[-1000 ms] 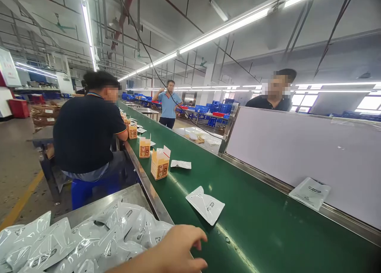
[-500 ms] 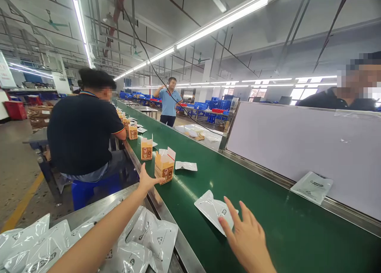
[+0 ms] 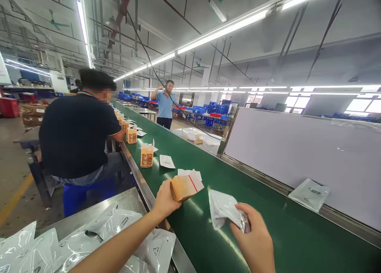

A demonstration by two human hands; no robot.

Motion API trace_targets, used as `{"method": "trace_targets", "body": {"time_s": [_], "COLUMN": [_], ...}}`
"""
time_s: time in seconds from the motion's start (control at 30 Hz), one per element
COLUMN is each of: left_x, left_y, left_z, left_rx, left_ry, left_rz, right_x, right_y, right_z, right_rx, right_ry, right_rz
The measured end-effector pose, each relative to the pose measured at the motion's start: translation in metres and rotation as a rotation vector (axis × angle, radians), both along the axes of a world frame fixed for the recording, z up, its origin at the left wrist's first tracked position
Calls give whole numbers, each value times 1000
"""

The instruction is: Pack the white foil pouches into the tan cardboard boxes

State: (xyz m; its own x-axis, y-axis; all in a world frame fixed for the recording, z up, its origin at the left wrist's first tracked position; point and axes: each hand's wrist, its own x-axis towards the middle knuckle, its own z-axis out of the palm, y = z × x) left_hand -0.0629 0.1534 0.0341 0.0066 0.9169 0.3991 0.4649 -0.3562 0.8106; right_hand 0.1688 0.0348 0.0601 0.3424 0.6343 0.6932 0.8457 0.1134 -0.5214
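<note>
My left hand (image 3: 167, 199) grips an orange box (image 3: 183, 187), tilted to the right over the green conveyor belt (image 3: 262, 209), with its white flap with a red line standing out. To the right, my right hand (image 3: 253, 229) pinches a white pouch (image 3: 224, 207) by its near end, held just beside the box. Behind the held box a white packet is partly hidden. Another white packet (image 3: 167, 162) lies on the belt near an upright orange box (image 3: 147, 155).
White pouches (image 3: 116, 221) are piled on a metal table (image 3: 131, 197) at lower left. A seated person (image 3: 77, 134) is on the left, a standing person (image 3: 164, 106) beyond the belt. A pouch (image 3: 310, 194) leans against the white panel (image 3: 303, 154).
My left hand has taken hold of the orange box and tilted it, moving it right. My right hand has closed on the white pouch and lifted it. The person at far right is gone from view.
</note>
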Motion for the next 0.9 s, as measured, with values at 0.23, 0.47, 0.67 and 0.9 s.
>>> {"method": "trace_targets", "body": {"time_s": [0.23, 0.47, 0.67, 0.9], "left_x": [18, 18, 24, 20], "left_y": [-49, -55, -61, -65], "left_z": [-7, -5, -8, -5], "left_rx": [222, 312, 314, 354], "left_ry": [229, 317, 375, 381], "left_rz": [-73, -39, -159, -277], "right_x": [-49, -55, -44, -58], "right_y": [-9, 4, -2, 32], "right_z": [35, 13, 39, 41], "right_rx": [481, 296, -207, -627], "right_ry": [-232, -443, -621, -552], "right_rz": [259, 409, 760, 1004]}}
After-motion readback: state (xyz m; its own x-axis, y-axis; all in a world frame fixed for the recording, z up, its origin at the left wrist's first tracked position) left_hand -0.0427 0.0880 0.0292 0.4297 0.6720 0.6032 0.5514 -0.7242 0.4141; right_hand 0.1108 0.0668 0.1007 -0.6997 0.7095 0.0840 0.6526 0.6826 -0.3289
